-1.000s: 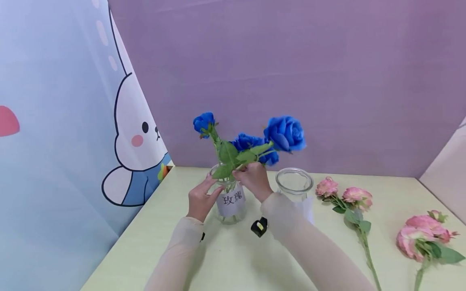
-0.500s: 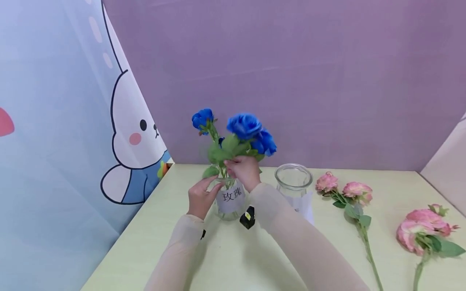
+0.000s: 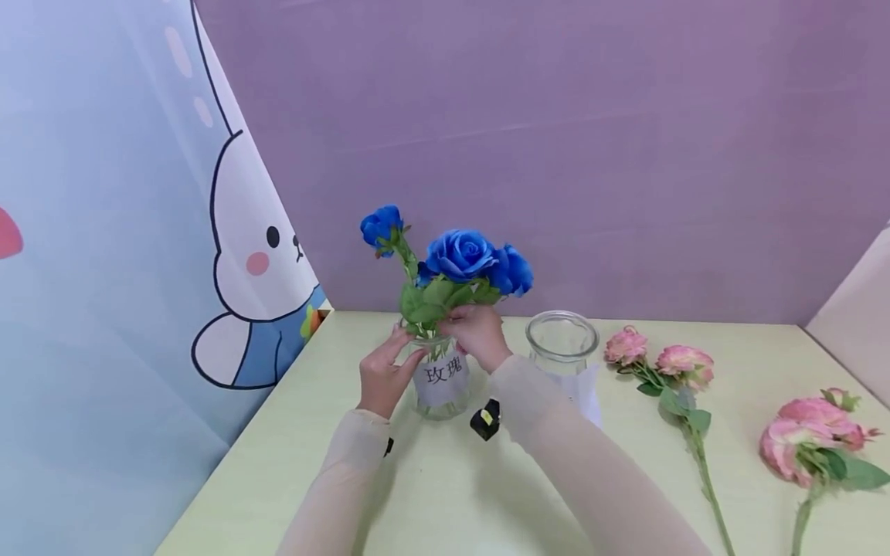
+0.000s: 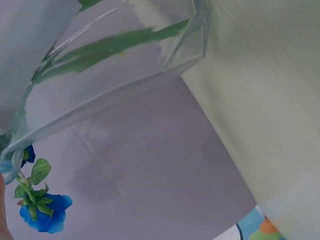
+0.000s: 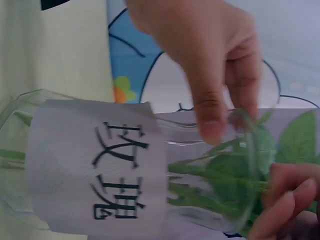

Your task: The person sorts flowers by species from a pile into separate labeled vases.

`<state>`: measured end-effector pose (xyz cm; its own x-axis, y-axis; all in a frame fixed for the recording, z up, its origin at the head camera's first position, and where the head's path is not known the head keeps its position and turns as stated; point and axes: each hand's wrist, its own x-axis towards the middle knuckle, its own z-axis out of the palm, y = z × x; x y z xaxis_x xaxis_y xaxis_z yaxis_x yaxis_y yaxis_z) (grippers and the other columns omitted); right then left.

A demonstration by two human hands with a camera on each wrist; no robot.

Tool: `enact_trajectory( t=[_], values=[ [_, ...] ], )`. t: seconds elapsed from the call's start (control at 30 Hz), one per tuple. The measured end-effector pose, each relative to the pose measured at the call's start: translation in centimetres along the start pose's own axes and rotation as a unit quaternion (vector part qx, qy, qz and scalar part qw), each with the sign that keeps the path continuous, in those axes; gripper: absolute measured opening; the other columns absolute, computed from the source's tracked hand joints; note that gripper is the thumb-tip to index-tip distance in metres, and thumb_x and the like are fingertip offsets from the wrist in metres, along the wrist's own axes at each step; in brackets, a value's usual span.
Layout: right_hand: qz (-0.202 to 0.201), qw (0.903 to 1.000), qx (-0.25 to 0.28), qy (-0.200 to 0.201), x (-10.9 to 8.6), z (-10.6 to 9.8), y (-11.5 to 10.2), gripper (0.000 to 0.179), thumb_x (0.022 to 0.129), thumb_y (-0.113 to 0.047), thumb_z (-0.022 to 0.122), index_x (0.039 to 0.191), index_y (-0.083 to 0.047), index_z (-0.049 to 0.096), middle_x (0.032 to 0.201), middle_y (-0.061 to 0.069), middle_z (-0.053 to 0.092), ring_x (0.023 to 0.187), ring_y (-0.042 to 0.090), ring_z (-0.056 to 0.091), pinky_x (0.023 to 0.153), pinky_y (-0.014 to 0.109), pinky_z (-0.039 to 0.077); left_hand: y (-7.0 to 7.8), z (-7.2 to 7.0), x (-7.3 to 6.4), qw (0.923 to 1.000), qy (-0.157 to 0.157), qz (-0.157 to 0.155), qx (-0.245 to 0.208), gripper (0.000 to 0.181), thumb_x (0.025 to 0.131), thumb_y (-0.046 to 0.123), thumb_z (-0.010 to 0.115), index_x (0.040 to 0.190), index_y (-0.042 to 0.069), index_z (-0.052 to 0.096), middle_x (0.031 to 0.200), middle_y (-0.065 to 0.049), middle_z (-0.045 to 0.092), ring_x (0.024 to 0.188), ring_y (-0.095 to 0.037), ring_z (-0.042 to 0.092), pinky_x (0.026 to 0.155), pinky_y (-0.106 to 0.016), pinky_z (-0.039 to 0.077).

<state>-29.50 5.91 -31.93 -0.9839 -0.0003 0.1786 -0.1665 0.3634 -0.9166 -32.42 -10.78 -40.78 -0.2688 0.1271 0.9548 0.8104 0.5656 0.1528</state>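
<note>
A purple backdrop [image 3: 556,154] filled most of my head feed, with a pale yellow table [image 3: 431,502] spread below it. Long-stemmed pink flowers [image 3: 684,364] lay along the table's right side, just beside a second glass jar [image 3: 562,358]. Left of that one stood the labelled glass jar [image 3: 445,411], upright. I had the left hand [image 3: 385,374] gripping its neck at the mouth: the thumb [image 5: 210,127] pressed one side and the fingers bent over the other, so the glass sat between them. Just above the rim, my right hand [image 3: 478,332] pinched green stems [image 5: 205,172] in its fingertips [image 5: 280,200], leaves close against it; I couldn't tell which bloom they carried. The blue roses [image 3: 460,255] stood above both hands, their stems running down inside the jar. Its paper label [image 3: 443,378] read 玫瑰.
</note>
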Motion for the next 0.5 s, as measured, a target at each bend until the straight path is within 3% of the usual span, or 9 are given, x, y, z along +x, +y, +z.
enact_trajectory(
  t=[0.1,0.17,0.27,0.4,0.5],
  values=[
    [0.017,0.9984,0.023,-0.048,-0.4,-1.3,0.5,0.023,0.085,-0.006,0.065,0.105,0.006,0.069,0.062,0.008,0.061,0.044,0.011,0.049,0.049,0.022,0.051,0.1,0.0,0.2,0.9996,-0.016,0.019,0.013,0.036,0.064,0.005,0.085,0.096,-0.003,0.07,0.102,-0.019,0.069,0.096,-0.036,0.066,0.084,-0.04,0.055],
    [0.037,0.9955,0.031,-0.081,-1.0,-2.4,1.2,0.034,0.085,-0.003,0.064,0.118,0.006,0.064,0.071,0.013,0.066,0.047,0.009,0.052,0.052,0.023,0.054,0.1,0.0,0.5,0.9987,-0.027,0.033,0.028,0.038,0.064,0.007,0.086,0.097,-0.003,0.07,0.103,-0.02,0.069,0.095,-0.037,0.067,0.081,-0.042,0.056],
    [0.049,0.9865,-0.005,-0.156,-2.1,-4.1,2.8,0.043,0.084,-0.002,0.064,0.126,0.005,0.059,0.077,0.017,0.067,0.048,0.01,0.051,0.052,0.024,0.054,0.2,0.0,0.9,0.9975,-0.034,0.041,0.045,0.039,0.064,0.01,0.086,0.097,-0.004,0.07,0.101,-0.021,0.069,0.094,-0.037,0.067,0.078,-0.044,0.057],
    [0.013,0.9582,-0.089,-0.272,-4.6,-6.5,5.4,0.039,0.081,-0.002,0.066,0.119,0.001,0.064,0.069,0.01,0.065,0.044,0.009,0.047,0.044,0.023,0.048,0.2,-0.2,0.8,0.9984,-0.016,0.026,0.048,0.038,0.063,0.008,0.086,0.094,-0.006,0.069,0.099,-0.022,0.069,0.095,-0.038,0.067,0.078,-0.044,0.057],
    [-0.006,0.933,-0.114,-0.341,-6.7,-9.0,7.6,0.037,0.079,-0.001,0.066,0.116,0.002,0.066,0.064,0.005,0.064,0.045,0.008,0.049,0.042,0.019,0.047,0.3,-0.2,0.3,0.9992,0.004,0.025,0.032,0.036,0.065,0.007,0.084,0.094,-0.007,0.069,0.099,-0.024,0.069,0.095,-0.04,0.066,0.08,-0.045,0.056]
  ],
)
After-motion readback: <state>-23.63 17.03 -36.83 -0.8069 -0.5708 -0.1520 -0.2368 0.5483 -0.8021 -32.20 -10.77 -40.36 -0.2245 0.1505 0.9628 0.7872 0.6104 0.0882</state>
